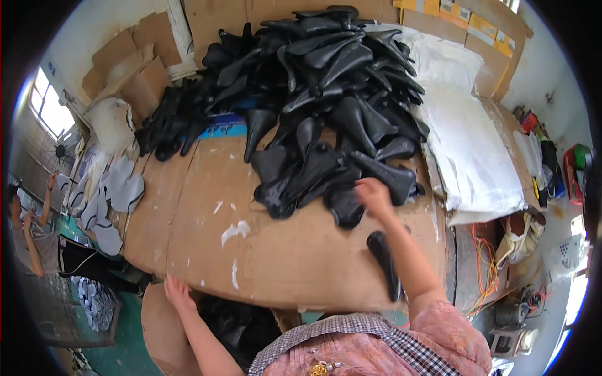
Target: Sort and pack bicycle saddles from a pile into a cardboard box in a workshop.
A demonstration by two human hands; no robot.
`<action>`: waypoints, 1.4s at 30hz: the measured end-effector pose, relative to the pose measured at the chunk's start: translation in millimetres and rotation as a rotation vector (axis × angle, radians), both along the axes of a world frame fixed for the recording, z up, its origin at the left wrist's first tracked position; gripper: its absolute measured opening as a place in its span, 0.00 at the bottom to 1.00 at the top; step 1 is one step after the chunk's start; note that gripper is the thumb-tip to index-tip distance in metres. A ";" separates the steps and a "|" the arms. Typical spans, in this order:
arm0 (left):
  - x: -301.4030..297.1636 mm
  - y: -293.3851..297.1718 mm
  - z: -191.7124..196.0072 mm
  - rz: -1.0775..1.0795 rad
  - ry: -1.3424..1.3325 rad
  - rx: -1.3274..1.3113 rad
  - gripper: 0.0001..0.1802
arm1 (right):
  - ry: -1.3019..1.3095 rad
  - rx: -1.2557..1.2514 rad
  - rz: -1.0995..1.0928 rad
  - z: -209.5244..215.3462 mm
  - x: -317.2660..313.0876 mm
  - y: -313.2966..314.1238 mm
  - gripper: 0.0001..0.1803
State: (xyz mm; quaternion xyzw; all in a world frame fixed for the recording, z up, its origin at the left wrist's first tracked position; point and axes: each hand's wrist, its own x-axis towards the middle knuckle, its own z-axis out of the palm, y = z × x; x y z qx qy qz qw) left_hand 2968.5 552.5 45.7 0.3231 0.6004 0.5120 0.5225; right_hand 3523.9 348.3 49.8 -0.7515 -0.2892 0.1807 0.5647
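Black bicycle saddles [332, 62] lie in a large heap on a table covered with brown cardboard [207, 188]. At the heap's near edge my right hand [374, 195] has its fingers curled at the right side of one black saddle [345, 205]. Under my right forearm lies a single saddle [382, 263], apart from the heap. My left hand [178, 293] is at the table's front edge, its fingers closed over the upper rim of a cardboard box [162, 326]. Inside that box, partly hidden by my body, are more black pieces [235, 326].
White sheeting [470, 150] covers the table's right side. Pale, dark-edged pieces [110, 200] hang at the left, near another person [37, 244]. Orange cords [483, 269] dangle at the right. Cardboard boxes [135, 69] stand at the back left.
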 end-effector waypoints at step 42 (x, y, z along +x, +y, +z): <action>386.3 77.9 -5.6 -0.709 -0.556 -0.290 0.14 | -0.861 -0.190 0.023 44.0 133.5 144.3 0.34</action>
